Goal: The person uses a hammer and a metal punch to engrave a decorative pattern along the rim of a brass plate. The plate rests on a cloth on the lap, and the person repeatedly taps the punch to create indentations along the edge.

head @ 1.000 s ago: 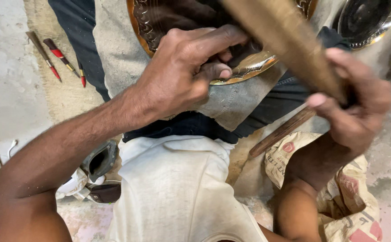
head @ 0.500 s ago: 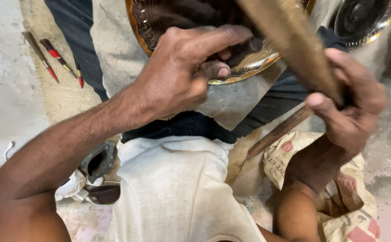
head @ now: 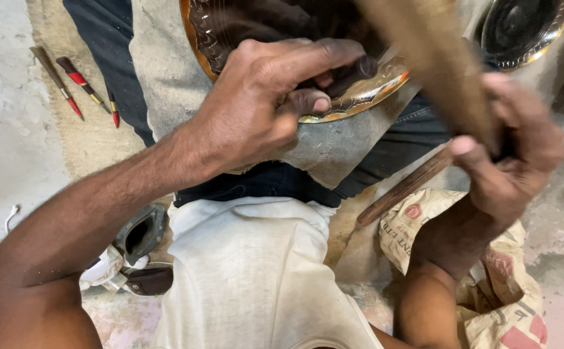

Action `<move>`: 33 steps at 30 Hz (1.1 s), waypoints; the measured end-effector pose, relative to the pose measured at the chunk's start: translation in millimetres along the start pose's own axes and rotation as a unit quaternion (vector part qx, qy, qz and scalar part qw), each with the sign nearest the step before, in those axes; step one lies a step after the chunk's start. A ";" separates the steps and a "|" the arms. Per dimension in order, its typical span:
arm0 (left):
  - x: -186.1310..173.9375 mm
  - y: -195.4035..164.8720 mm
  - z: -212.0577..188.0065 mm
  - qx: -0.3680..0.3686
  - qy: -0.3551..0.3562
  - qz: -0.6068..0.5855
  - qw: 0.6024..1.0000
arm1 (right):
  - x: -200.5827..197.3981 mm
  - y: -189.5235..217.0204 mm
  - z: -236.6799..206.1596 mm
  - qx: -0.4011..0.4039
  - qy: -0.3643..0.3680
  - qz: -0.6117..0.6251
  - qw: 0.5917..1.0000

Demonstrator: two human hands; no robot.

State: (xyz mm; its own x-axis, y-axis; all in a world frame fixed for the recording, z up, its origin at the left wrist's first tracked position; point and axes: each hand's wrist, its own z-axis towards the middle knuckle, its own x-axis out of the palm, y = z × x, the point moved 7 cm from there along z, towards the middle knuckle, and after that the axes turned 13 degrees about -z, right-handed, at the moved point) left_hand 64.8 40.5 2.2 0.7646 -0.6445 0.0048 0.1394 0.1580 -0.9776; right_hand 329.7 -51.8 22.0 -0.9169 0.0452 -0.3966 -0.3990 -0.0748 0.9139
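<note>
Wooden mallet [head: 437,71], blurred, slants from upper left down to the right hand [head: 508,161], whose fingers are clenched round its handle. Left hand [head: 256,110] pinches a dark punch [head: 353,71] against the brass plate [head: 359,97] on the lap.

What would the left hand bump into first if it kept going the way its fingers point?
The left hand points up and right, with its fingers already resting on the round, golden-rimmed, patterned metal plate on the lap. So it would meet that plate first, though depth is hard to judge.
</note>
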 end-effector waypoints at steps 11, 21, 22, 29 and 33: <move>-1.8 -2.4 2.5 -0.010 0.005 -0.008 1.000 | 0.3 8.8 -1.4 -0.002 0.003 -0.046 0.999; -1.6 -5.7 2.7 0.033 0.004 0.030 0.999 | 1.7 2.7 -0.3 -0.001 0.016 -0.114 0.993; -2.1 -4.6 2.9 0.022 0.009 0.019 1.000 | 1.0 4.2 0.9 -0.009 0.016 -0.107 0.994; -1.0 -2.7 3.1 -0.010 0.024 0.016 1.000 | 0.8 3.4 -7.2 -0.011 0.009 -0.039 0.999; 1.7 -1.1 3.6 -0.004 0.038 0.068 0.997 | -9.4 -3.9 -21.4 0.003 -0.003 -0.118 0.993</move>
State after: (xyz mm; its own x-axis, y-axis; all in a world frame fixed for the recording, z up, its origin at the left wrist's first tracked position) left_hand 68.3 42.0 4.0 0.7260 -0.6726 -0.1435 0.0320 0.2414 -0.9699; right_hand 339.6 -73.2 20.2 -0.7980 0.0659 -0.5990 -0.6023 -0.0562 0.7963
